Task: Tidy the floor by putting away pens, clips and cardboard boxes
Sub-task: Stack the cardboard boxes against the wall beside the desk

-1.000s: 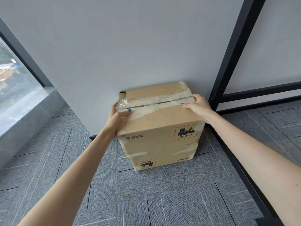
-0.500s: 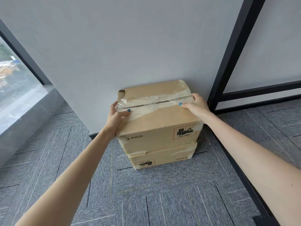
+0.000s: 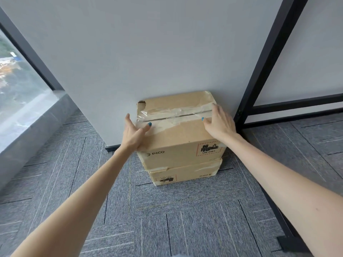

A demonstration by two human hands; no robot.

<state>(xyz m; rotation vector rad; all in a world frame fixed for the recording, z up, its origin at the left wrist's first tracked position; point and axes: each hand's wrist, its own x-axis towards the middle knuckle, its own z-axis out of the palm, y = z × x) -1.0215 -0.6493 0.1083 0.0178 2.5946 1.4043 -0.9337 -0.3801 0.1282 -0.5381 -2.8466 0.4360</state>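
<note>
Two brown cardboard boxes are stacked on the grey carpet against the white wall. The upper box (image 3: 178, 143) has torn clear tape across its top and rests on the lower box (image 3: 185, 173). My left hand (image 3: 132, 134) is at the upper box's left edge, fingers spread and lifted, with the thumb lying on the tape. My right hand (image 3: 219, 123) lies flat with straight fingers on the box's right top edge. Neither hand is closed around the box. No pens or clips are in view.
A black metal partition frame (image 3: 269, 58) stands just right of the boxes, its base rail running toward me along the floor. A window with a grey stone ledge (image 3: 27, 123) is at the left. Grey carpet (image 3: 185, 219) lies between me and the boxes.
The upper box has come down squarely onto the lower box. Both hands have loosened from gripping its sides, and the fingers have opened out.
</note>
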